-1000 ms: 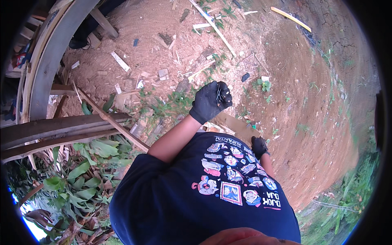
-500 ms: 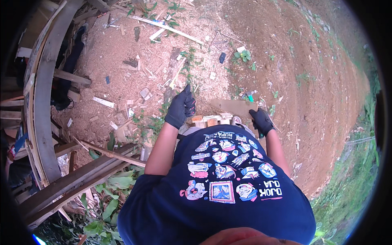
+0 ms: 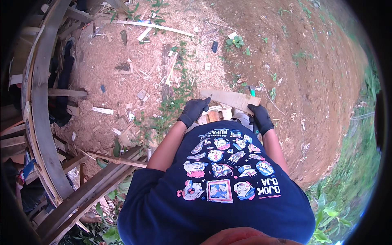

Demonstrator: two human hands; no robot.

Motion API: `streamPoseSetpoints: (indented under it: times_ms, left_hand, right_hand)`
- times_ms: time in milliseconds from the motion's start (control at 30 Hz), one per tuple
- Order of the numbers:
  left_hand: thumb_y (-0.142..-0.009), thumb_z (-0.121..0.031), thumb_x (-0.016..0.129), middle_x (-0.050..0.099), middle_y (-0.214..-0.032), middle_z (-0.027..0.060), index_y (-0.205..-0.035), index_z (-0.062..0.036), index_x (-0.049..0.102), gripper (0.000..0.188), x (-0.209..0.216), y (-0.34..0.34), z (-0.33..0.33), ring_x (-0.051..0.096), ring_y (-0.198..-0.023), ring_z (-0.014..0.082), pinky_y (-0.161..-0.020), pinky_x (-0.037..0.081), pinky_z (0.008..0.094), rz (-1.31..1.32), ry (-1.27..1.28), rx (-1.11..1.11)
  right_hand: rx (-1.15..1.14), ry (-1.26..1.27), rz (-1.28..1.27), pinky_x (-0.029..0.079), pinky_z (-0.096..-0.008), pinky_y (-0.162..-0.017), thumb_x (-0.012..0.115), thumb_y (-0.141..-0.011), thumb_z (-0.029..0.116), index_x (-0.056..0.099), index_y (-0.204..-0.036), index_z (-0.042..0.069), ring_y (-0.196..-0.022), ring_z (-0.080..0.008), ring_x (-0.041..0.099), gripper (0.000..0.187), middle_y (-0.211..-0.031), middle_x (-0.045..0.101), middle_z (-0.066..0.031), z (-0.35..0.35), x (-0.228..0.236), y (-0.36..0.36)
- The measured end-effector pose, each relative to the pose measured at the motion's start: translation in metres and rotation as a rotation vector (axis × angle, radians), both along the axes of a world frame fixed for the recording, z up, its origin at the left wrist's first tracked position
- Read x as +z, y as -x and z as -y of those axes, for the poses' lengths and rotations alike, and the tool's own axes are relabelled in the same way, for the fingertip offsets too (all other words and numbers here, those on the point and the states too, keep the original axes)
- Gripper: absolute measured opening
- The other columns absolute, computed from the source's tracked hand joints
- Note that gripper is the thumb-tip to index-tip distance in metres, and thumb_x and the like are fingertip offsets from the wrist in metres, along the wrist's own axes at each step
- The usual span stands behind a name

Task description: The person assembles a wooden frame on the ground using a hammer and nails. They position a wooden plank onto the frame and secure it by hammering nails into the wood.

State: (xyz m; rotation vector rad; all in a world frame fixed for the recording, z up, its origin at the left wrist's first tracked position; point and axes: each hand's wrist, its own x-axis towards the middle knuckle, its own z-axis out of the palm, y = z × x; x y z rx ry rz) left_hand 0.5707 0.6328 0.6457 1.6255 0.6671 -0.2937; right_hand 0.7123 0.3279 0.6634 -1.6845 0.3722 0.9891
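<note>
A flat, pale tan wooden board (image 3: 230,98), slightly tapered, spans both my hands in front of my body. My right hand (image 3: 260,118), in a dark glove, grips its right end with the thumb on top. At the board's left end is my left hand (image 3: 193,111), also gloved, its fingers closed about the end; their undersides are hidden. Just below the board, several wood blocks (image 3: 213,116) sit together close to my shirt. A small teal-green part (image 3: 256,130) shows under my right hand; I cannot tell what it belongs to.
A wooden frame of long beams (image 3: 41,106) curves along the left, with a slanting timber (image 3: 87,190) at lower left. Wood scraps, a long pale strip (image 3: 163,27) and sawdust litter the ground ahead. Bare brown soil (image 3: 314,94) slopes at right, with a green object (image 3: 252,91) beyond the board.
My left hand has moved right and taken the board's left end. The board has shifted slightly and tilted, its right end now showing past my right hand. The view has shifted a little.
</note>
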Motion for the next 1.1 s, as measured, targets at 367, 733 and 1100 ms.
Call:
streamPoseSetpoints:
  times_ms: [367, 733, 1100]
  left_hand:
    - [-0.111, -0.037, 0.054, 0.044, -0.065, -0.0052, -0.099, -0.0103, 0.065, 0.031, -0.053, 0.033, -0.034, 0.039, -0.051, 0.0087, -0.051, 0.033, 0.0267, 0.030, 1.124, 0.404]
    - [-0.109, -0.027, 0.054, 0.039, -0.070, -0.0065, -0.110, -0.0102, 0.063, 0.019, -0.027, -0.007, -0.040, 0.036, -0.058, 0.0086, -0.056, 0.032, 0.0279, 0.387, 1.391, 0.440]
    - [-0.107, -0.052, 0.061, 0.031, -0.058, -0.0085, -0.091, -0.0176, 0.061, 0.038, -0.062, -0.004, -0.039, 0.028, -0.046, 0.0095, -0.045, 0.025, 0.0304, -0.008, 0.899, 0.404]
  right_hand:
    - [-0.059, -0.109, -0.077, 0.041, -0.0303, -0.047, 0.071, -0.098, 0.032, 0.061, -0.111, 0.009, -0.052, -0.0124, 0.049, 0.028, -0.070, 0.053, -0.0012, -0.016, 0.047, -0.011]
    - [-0.143, -0.029, 0.016, 0.043, -0.0325, -0.046, 0.068, -0.100, 0.034, 0.063, -0.105, 0.008, -0.050, -0.0143, 0.051, 0.027, -0.069, 0.055, -0.0025, -0.011, 0.048, -0.011]
    - [-0.327, -0.148, -0.059, 0.042, -0.0326, -0.046, 0.070, -0.098, 0.033, 0.061, -0.105, 0.009, -0.051, -0.0142, 0.050, 0.026, -0.071, 0.055, -0.0024, 0.023, 0.050, 0.005]
